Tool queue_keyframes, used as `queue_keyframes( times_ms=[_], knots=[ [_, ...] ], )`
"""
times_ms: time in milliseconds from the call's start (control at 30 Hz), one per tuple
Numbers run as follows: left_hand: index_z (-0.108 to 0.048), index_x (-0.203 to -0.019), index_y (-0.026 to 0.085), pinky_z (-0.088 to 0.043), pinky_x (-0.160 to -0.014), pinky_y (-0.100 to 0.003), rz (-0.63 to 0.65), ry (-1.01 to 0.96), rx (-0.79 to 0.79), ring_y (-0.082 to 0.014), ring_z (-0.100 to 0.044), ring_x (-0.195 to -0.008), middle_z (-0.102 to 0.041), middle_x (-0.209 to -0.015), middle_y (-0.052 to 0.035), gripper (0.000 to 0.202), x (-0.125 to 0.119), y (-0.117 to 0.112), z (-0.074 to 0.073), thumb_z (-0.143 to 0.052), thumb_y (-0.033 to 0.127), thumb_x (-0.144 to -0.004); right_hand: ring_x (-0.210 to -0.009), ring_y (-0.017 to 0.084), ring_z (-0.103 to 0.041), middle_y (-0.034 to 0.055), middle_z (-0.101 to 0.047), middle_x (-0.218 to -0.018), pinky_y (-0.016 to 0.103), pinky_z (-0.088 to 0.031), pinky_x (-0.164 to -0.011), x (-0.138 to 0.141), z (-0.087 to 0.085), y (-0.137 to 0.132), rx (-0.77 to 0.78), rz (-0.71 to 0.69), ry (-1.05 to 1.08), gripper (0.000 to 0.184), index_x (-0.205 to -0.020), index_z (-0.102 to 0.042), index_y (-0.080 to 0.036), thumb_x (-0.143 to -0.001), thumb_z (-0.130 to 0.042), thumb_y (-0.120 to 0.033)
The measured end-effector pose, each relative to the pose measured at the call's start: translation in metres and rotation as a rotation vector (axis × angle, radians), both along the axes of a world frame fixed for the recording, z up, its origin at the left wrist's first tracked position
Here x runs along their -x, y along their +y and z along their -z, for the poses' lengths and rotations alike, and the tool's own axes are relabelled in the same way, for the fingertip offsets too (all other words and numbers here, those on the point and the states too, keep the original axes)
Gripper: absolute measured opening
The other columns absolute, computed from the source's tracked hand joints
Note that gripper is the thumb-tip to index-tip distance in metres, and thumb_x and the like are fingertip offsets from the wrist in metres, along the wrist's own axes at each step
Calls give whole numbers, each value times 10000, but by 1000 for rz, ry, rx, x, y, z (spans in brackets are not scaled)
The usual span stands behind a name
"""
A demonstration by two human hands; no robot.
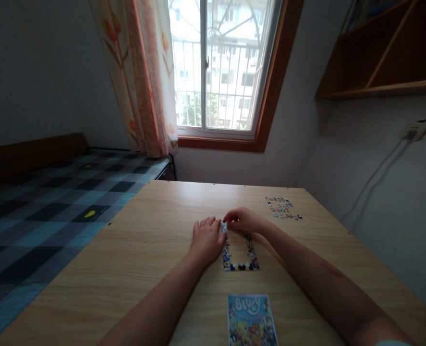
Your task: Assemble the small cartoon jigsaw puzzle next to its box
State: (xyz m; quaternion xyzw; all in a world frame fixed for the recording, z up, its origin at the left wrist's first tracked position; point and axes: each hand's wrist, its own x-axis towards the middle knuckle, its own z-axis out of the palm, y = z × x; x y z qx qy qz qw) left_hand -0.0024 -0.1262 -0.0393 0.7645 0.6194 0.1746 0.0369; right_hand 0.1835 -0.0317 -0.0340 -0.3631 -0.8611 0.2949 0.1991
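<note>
Wood-grained table (155, 250) lies under both hands, the left hand (207, 238) palm down on it with the fingers slightly spread and the thumb along the left side of the puzzle (244, 267). From the other side, the right hand (245, 220) arches over the puzzle's top, its fingertips bent down at the upper left corner, close to the left fingers; whether they pinch a piece, I cannot tell. Between the forearms, the puzzle is a narrow upright rectangle of joined border pieces, with bare wood showing in its middle. Just below it, nearer the body, lies the card (253, 319), blue with "BLUEY" across its top, its lower edge cut off by the view. Loose pieces (281, 209) sit in short rows beyond the right hand, toward the table's far right corner. Farther out are a checked bed (101, 192) to the left, a flowered curtain (140, 72), a barred window (230, 67) and, at upper right, a wooden shelf (385, 89).
</note>
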Motion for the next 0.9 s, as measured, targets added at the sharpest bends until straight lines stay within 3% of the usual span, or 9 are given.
queue_keyframes(
  times_ms=[133, 233, 533, 900],
  knots=[
    [-598, -1299, 240, -275, -1162, -514, 6, 0, -3, -289, -456, -1365, -565, -1441, -86, 390, 0, 0, 1, -537, 382, -941, -743, 140, -611, 41, -750, -975, 261, -488, -728, -3, -2, 2, -111, -12, 53, 269, -1039, -783, -214, -776, -732, -190],
    [-598, -1300, 236, -279, -1158, -506, 5, 4, 1, -289, -457, -1361, -565, -1439, -88, 397, 1, -1, 0, -538, 387, -938, -726, 140, -608, 57, -739, -961, 260, -490, -713, -10, -5, 6, -172, -4, 75, 216, -1006, -793, -207, -803, -723, -187],
    [-595, -1301, 245, -286, -1153, -510, 5, 2, 0, -287, -462, -1354, -564, -1441, -90, 394, 1, -1, 0, -535, 384, -938, -749, 143, -622, 37, -718, -878, 243, -455, -717, -13, -4, 1, -199, -46, -84, 182, -994, -812, -241, -827, -744, -265],
    [-586, -1320, 247, -275, -1162, -511, 6, 3, -9, -289, -462, -1357, -564, -1440, -95, 412, 0, -1, 1, -536, 393, -938, -732, 135, -624, 16, -729, -860, 228, -450, -698, -15, -3, 0, -187, -62, -141, 181, -957, -818, -257, -789, -753, -247]
  ],
)
